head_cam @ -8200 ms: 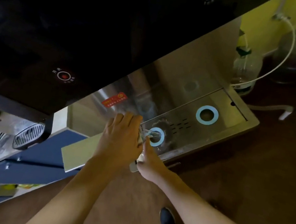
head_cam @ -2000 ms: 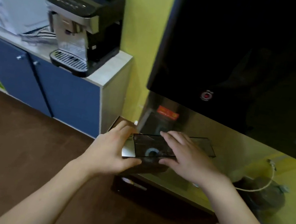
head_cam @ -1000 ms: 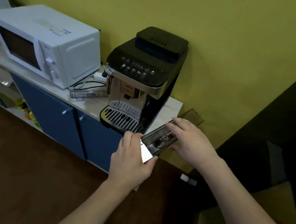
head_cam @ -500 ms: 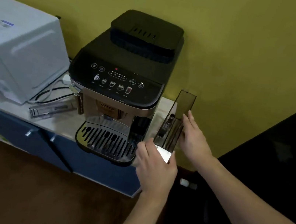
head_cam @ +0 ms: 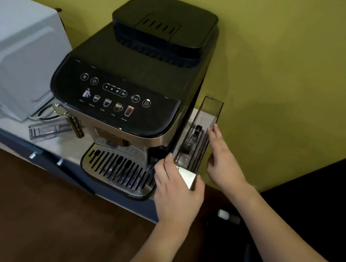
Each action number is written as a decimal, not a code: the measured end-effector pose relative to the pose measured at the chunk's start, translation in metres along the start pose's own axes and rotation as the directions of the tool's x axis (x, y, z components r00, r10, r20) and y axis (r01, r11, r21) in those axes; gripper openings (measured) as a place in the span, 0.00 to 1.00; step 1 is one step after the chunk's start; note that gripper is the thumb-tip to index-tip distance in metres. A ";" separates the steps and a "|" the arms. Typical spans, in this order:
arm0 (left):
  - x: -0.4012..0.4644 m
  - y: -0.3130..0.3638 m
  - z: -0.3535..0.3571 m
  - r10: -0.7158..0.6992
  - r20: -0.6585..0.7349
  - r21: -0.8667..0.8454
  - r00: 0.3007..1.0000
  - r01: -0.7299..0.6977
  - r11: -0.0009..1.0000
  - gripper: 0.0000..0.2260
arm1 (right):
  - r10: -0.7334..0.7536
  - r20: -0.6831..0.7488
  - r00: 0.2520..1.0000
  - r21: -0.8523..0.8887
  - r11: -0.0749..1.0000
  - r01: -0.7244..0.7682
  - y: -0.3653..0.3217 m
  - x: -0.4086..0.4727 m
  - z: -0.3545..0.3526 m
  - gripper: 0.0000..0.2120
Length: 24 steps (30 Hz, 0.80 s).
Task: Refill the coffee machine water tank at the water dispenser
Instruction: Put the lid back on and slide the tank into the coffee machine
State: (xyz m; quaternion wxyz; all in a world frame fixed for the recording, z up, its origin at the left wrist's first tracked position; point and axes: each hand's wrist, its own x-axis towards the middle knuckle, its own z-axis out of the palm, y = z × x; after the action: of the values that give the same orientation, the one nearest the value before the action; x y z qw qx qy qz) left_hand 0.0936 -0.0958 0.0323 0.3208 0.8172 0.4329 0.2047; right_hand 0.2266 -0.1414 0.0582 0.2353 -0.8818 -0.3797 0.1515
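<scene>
The left hand [head_cam: 176,196] clamps the near end of the tank [head_cam: 197,141], thumb and fingers wrapped around its pale front face; this is the nearer hand. The right hand [head_cam: 223,159] lies flat and open against the tank's right wall, steadying rather than gripping. The tank stands upright just beside the machine [head_cam: 128,92], at its right flank on the table [head_cam: 69,150], long axis running away toward the wall [head_cam: 292,59]. Seating it likely means pushing forward along that axis.
</scene>
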 end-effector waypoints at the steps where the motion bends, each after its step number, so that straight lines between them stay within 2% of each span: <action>1: 0.000 0.000 -0.005 0.018 0.029 -0.015 0.999 -0.017 1.000 0.37 | 0.007 -0.030 1.000 0.044 0.999 -0.006 -0.002 -0.006 -0.003 0.41; 4: -0.001 -0.010 -0.025 0.149 0.161 -0.062 0.976 -0.141 0.988 0.36 | 0.099 -0.225 0.969 0.197 0.979 -0.055 -0.013 -0.029 -0.006 0.33; 6: 0.000 -0.028 -0.044 0.247 0.244 -0.053 0.938 -0.241 0.969 0.32 | 0.108 -0.341 0.934 0.267 0.964 -0.014 -0.024 -0.046 -0.004 0.28; 10: 0.013 -0.071 -0.076 0.257 0.222 -0.015 0.941 -0.260 0.966 0.27 | -0.020 -0.401 0.916 0.275 0.951 0.142 -0.051 -0.072 0.019 0.23; 14: 0.036 -0.105 -0.104 0.299 0.256 0.012 0.919 -0.313 0.950 0.20 | -0.185 -0.420 0.889 0.188 0.940 0.284 -0.089 -0.080 0.046 0.19; 16: 0.051 -0.125 -0.120 0.292 0.266 0.002 0.919 -0.303 0.953 0.17 | -0.280 -0.378 0.882 0.137 0.926 0.352 -0.108 -0.080 0.064 0.19; 18: 0.071 -0.149 -0.139 0.259 0.255 0.005 0.932 -0.269 0.963 0.16 | -0.321 -0.279 0.905 0.121 0.923 0.365 -0.128 -0.074 0.086 0.18; 21: 0.108 -0.195 -0.177 0.238 0.243 0.021 0.940 -0.250 0.968 0.15 | -0.254 -0.029 0.967 0.156 0.954 0.255 -0.169 -0.051 0.118 0.17; 24: 0.155 -0.243 -0.220 0.212 0.236 0.071 0.948 -0.234 0.970 0.16 | -0.186 0.173 0.967 0.238 0.961 0.142 -0.217 -0.018 0.154 0.16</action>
State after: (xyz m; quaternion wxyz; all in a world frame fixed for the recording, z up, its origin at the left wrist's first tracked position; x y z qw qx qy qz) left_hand -0.0975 0.2122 0.0272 0.3023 0.8936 0.3079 0.1236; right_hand 0.0163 0.0216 0.0450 0.3070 -0.7959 -0.4535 0.2582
